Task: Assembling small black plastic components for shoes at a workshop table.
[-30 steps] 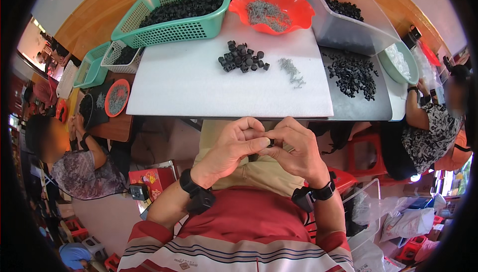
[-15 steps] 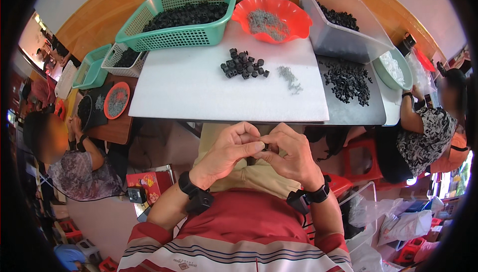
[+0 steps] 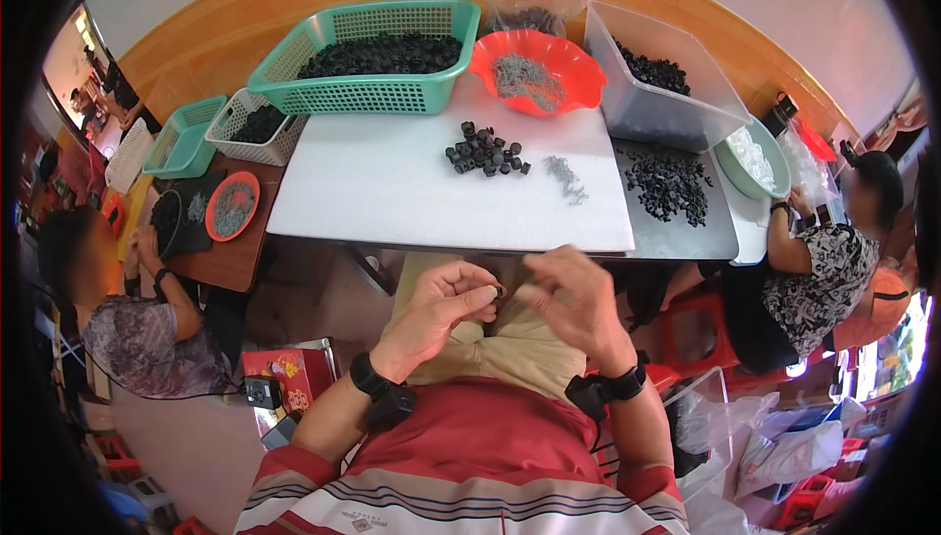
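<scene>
My left hand [image 3: 441,312] pinches a small black ring-shaped part [image 3: 499,291] between thumb and fingertips, held over my lap below the table edge. My right hand [image 3: 573,305] hovers just to its right with fingers curled; whether it holds anything is hidden. On the white tabletop [image 3: 392,192] ahead lie a heap of small black parts [image 3: 485,150] and a little pile of thin grey metal pieces [image 3: 566,176]. Both wrists wear black bands.
A green basket of black parts [image 3: 372,60], a red bowl of grey pieces [image 3: 534,70] and a clear bin [image 3: 662,89] line the table's back. More black parts [image 3: 669,182] lie at right. Other people sit at left [image 3: 127,319] and right [image 3: 823,261].
My hands have drawn slightly apart; the right hand has pulled away to the right, and the black part stays in my left fingers.
</scene>
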Motion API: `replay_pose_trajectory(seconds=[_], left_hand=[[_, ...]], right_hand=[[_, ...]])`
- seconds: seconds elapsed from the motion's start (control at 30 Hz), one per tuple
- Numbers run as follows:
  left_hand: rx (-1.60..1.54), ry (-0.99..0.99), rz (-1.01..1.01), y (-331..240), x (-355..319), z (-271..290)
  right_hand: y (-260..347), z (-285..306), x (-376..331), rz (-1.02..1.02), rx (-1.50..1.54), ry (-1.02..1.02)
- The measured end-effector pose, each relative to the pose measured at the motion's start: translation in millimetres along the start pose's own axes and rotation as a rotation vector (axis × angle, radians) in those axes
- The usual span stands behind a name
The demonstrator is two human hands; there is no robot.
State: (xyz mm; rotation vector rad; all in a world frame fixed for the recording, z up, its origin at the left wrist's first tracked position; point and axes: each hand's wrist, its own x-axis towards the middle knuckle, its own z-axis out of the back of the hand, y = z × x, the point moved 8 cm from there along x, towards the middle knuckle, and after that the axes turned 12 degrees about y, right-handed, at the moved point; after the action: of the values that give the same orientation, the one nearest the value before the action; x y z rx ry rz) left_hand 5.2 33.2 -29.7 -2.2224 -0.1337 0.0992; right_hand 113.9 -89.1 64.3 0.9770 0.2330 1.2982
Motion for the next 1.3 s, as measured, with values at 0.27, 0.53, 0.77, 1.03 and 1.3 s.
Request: replay_pose_trajectory(seconds=[0.27, 0.53, 0.77, 1.03, 1.3], left_hand=[[0.023, -0.054, -0.022, 11, -23, 16], [0.178, -0.087, -0.066, 13, -39, 32], [0.191, -0.099, -0.05, 10, -36, 31], [0.359, -0.076, -0.082, 0, -34, 29], [0.484, -0.04, -0.077, -13, -27, 10]], right_hand=[[-54, 56, 6, -0.121, -0.232, -0.314], [-92, 54, -1, -0.178, -0.067, -0.342], [-99, 55, -5, -0.218, -0.025, -0.327], [-100, 56, -6, -0.218, -0.054, -0.341], [-94, 56, -6, -0.174, -0.045, -0.355]])
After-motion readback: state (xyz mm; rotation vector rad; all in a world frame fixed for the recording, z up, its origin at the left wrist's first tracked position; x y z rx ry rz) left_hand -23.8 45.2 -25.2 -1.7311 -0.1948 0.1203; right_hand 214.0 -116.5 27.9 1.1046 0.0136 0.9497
